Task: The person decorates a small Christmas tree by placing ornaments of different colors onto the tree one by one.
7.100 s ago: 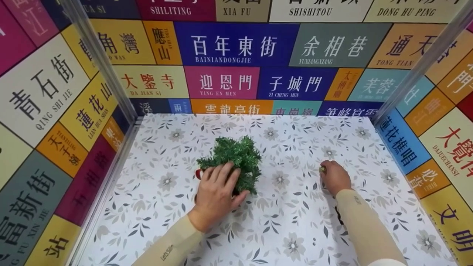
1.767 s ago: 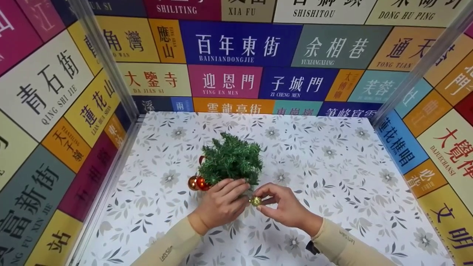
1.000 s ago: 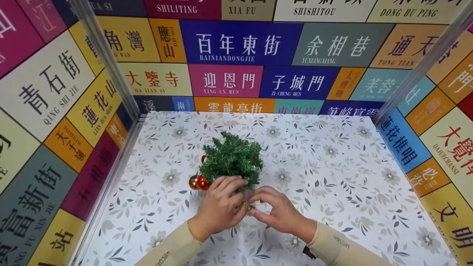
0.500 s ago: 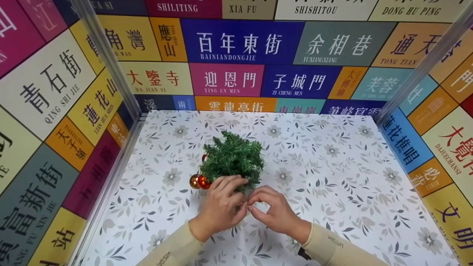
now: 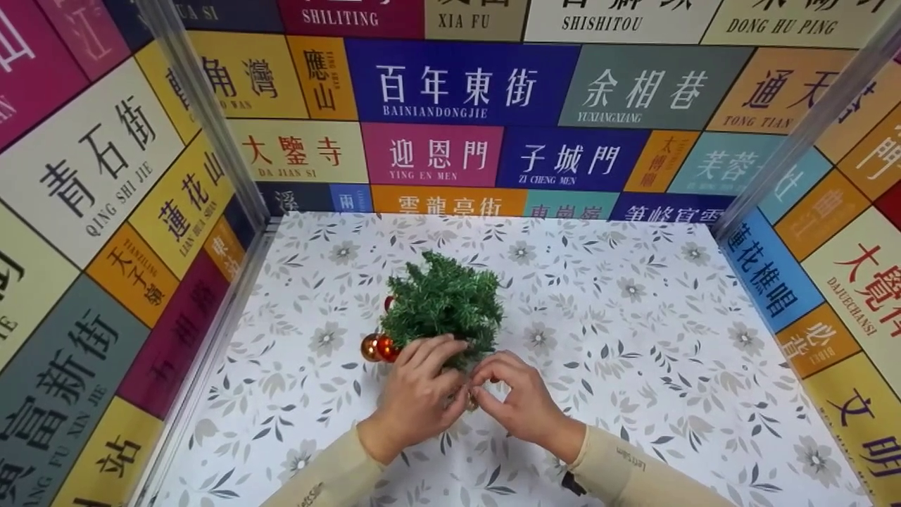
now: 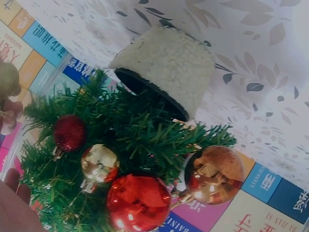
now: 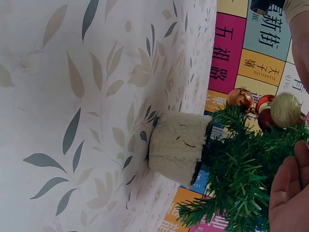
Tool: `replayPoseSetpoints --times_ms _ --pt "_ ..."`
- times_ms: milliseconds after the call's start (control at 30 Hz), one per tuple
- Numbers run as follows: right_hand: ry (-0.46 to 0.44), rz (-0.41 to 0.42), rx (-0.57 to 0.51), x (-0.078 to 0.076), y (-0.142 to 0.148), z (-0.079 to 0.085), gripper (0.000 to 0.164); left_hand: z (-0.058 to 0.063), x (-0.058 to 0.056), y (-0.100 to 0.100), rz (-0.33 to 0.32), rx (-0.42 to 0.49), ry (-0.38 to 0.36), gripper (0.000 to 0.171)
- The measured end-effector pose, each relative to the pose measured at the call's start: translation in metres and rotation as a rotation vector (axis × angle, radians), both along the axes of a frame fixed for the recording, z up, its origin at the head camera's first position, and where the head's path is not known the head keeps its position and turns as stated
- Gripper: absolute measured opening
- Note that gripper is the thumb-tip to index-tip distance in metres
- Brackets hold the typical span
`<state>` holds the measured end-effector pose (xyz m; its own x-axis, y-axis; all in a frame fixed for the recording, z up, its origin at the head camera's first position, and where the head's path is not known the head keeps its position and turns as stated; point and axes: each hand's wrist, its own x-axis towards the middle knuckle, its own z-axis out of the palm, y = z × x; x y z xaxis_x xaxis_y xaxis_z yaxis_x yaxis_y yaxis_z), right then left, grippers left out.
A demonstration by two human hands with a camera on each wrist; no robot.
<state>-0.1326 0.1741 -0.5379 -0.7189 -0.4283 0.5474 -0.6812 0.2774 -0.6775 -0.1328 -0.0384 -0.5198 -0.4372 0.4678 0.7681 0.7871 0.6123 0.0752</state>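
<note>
A small artificial Christmas tree (image 5: 443, 299) stands mid-table, its fleece-covered pot (image 6: 166, 63) showing in both wrist views. My left hand (image 5: 419, 394) curls its fingers over the near branches, its thumb meeting the right fingertips. With thumb and index finger bent together, my right hand (image 5: 521, 401) pinches the top of a glittery gold bauble (image 7: 286, 110). Only a sliver of that bauble shows below the fingers in the head view. On the tree's left hang a large red bauble (image 6: 138, 202), a copper one (image 6: 216, 175), a small shiny gold one (image 6: 100, 163) and a dark red glitter one (image 6: 70, 133).
A white tablecloth (image 5: 633, 338) with grey flowers and leaves covers the table. Panels printed with street names (image 5: 457, 84) wall it in at the back and both sides, joined by clear corner strips (image 5: 211, 127).
My right hand has come from the table's right side to the tree's near side with the gold bauble, then closed in on my left fingertips. The left hand has stayed at the tree.
</note>
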Motion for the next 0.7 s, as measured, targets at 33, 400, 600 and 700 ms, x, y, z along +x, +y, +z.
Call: replayPoseSetpoints --times_ms 33,400,600,700 --pt "-0.007 -0.017 0.023 -0.001 0.001 -0.002 0.017 -0.002 0.000 -0.001 0.022 -0.021 0.023 0.017" --pt "0.096 -0.161 0.198 -0.011 0.000 -0.011 0.023 -0.017 -0.002 -0.006 0.135 -0.222 0.181 0.021" --pt "0.109 -0.171 0.180 -0.011 0.000 -0.012 0.019 -0.018 -0.004 -0.008 0.157 -0.247 0.217 0.020" --pt "0.101 -0.193 0.172 -0.014 -0.003 -0.012 0.015 -0.016 -0.005 -0.008 0.177 -0.248 0.219 0.020"
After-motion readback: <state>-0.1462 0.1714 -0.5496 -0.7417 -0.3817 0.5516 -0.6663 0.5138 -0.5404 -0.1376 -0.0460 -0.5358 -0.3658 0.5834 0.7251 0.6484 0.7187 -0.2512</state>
